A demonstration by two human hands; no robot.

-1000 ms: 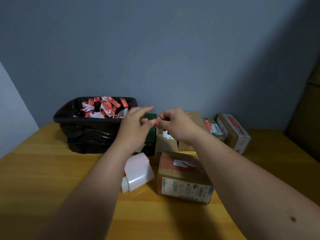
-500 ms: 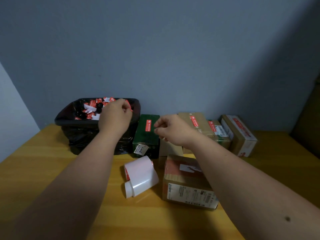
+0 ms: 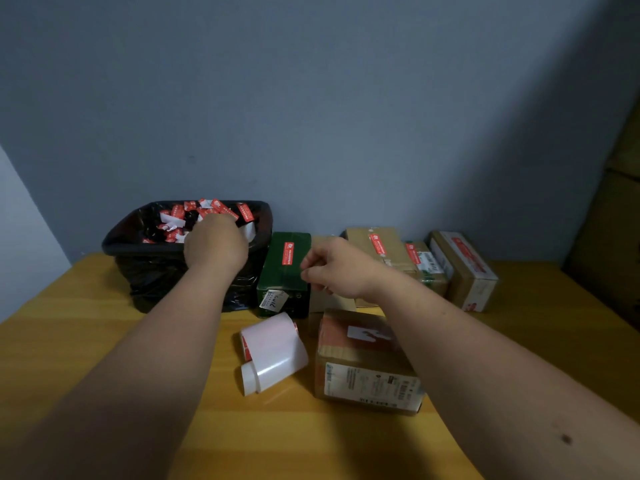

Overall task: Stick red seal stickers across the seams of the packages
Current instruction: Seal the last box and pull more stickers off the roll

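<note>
My left hand [image 3: 214, 242] reaches over the rim of the black-lined bin [image 3: 117, 245], and its fingers dip out of sight among the red and white sticker scraps. My right hand [image 3: 334, 268] hovers beside the green box [image 3: 277, 275], thumb and fingers pinched together as on a red seal sticker that hardly shows. The green box carries a red sticker [image 3: 288, 253] on top. A cardboard package [image 3: 360, 362] with a white label lies nearest me, under my right forearm. A sticker roll [image 3: 273, 351] lies to its left.
Three more cardboard packages [image 3: 381, 244] [image 3: 427, 268] [image 3: 464, 268] with red stickers line the wall at the back right. A small pale box [image 3: 329, 301] sits below my right hand. Everything stands on the wooden table [image 3: 86, 341]; a brown surface rises at the far right.
My hands parted from a shared pinch in front of me. The left swung to the bin and sank lower over it. The right stayed near the green box, still pinched.
</note>
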